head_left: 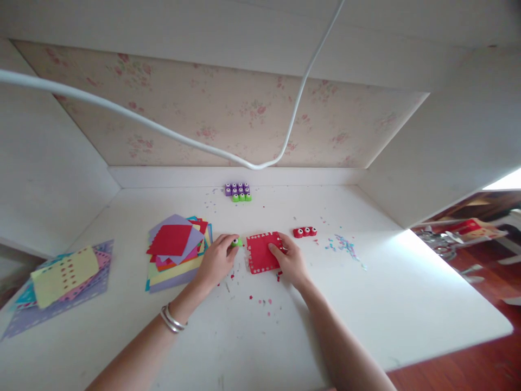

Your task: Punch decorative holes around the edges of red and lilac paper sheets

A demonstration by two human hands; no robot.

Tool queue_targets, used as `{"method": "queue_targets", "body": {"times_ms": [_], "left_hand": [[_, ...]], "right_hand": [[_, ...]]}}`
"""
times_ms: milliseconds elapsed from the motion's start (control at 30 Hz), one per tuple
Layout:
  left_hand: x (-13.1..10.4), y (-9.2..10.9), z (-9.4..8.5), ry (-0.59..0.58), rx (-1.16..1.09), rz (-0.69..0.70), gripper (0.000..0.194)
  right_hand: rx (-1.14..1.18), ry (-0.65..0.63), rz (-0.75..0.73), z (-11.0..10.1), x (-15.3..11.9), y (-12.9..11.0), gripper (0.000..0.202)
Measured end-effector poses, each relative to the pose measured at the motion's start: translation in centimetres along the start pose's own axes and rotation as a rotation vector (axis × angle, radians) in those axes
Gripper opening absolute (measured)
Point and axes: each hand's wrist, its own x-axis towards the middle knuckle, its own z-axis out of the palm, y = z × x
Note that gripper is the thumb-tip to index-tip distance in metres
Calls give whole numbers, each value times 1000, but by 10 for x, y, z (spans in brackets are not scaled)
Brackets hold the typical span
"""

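My left hand (221, 255) is closed around a small green craft punch (236, 242), just left of a red sheet of paper (260, 255). Small shapes are punched out along several edges of that sheet. My right hand (290, 258) grips the sheet at its right side, thumb on top and fingers partly hidden beneath. A narrow gap shows between the punch and the paper's left edge. Tiny red and pink cut-outs (264, 302) lie scattered on the white table below the sheet.
Stacked coloured paper (169, 241) lies left of my left hand, with punched sheets (65, 274) farther left. Purple and green punches (238, 191) stand at the back. Red punches (305, 232) and bluish confetti (345, 245) are to the right. A white cable (179, 136) hangs in front.
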Motion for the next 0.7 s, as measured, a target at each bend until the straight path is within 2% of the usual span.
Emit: {"method": "queue_targets", "body": {"times_ms": [233,700], "left_hand": [[-12,-8,2,-39,-140,-47,31],[-12,-4,3,-60,-117,6,26]], "right_hand": [[172,-60,120,1,1,-7,37],[66,-90,110,1,1,-3,33]]}}
